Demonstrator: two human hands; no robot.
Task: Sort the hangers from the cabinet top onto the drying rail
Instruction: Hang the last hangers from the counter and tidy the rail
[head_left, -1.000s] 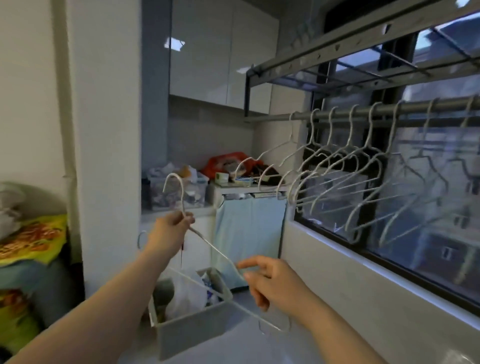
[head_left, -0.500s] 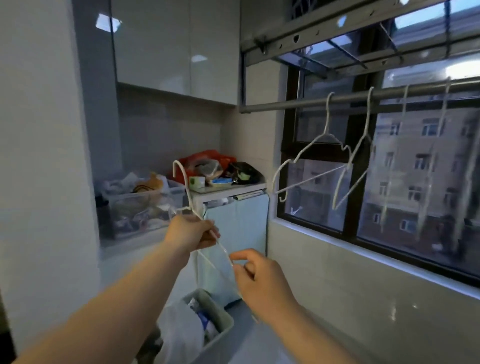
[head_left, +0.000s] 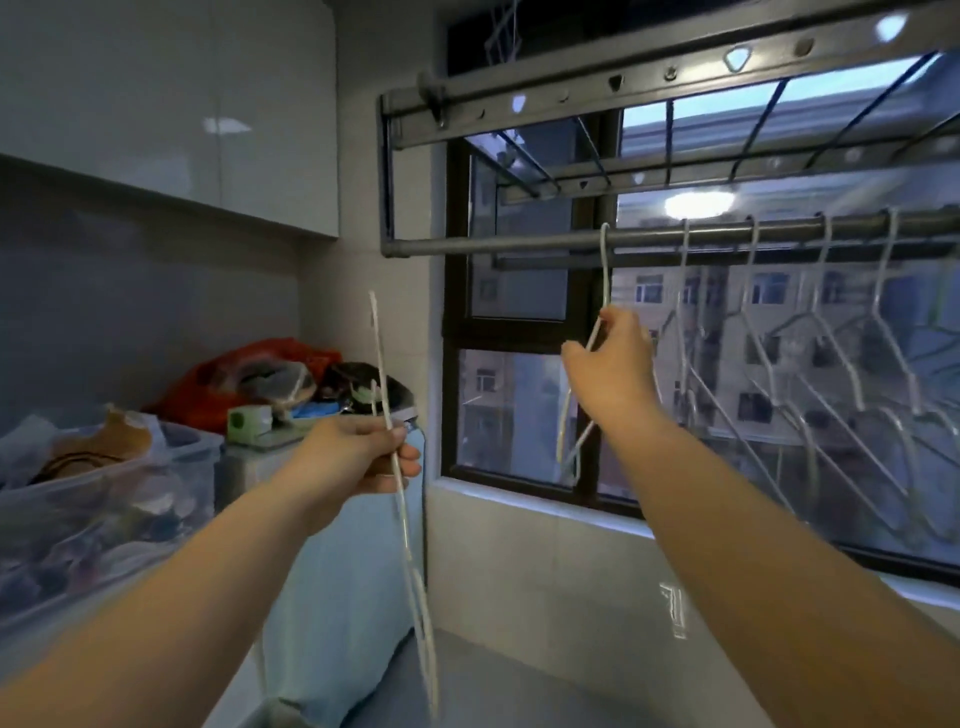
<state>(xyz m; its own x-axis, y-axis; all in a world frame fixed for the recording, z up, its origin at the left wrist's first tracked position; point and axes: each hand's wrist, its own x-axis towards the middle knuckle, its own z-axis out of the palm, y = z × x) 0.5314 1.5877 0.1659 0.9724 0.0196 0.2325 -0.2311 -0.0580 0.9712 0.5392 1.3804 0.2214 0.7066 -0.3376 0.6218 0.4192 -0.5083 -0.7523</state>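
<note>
My left hand (head_left: 358, 454) grips a thin white wire hanger (head_left: 402, 519) seen edge-on, its hook pointing up and its body hanging down past my wrist. My right hand (head_left: 610, 364) is raised to the grey drying rail (head_left: 493, 244) and pinches the neck of a second white hanger (head_left: 605, 270); its hook sits over the rail at the left end of the row. Several more white hangers (head_left: 810, 364) hang on the rail to the right, in front of the window.
A folding rack frame (head_left: 571, 93) runs above the rail. The cabinet top (head_left: 270, 441) at the left holds an orange bag (head_left: 249, 374), dark clutter and a small green box. A clear bin (head_left: 104, 499) of items stands nearer. White wall cupboards hang above.
My view swung right and up toward the window. My right hand took one hanger away from my left hand and lifted it onto the rail. My left hand keeps another hanger.
</note>
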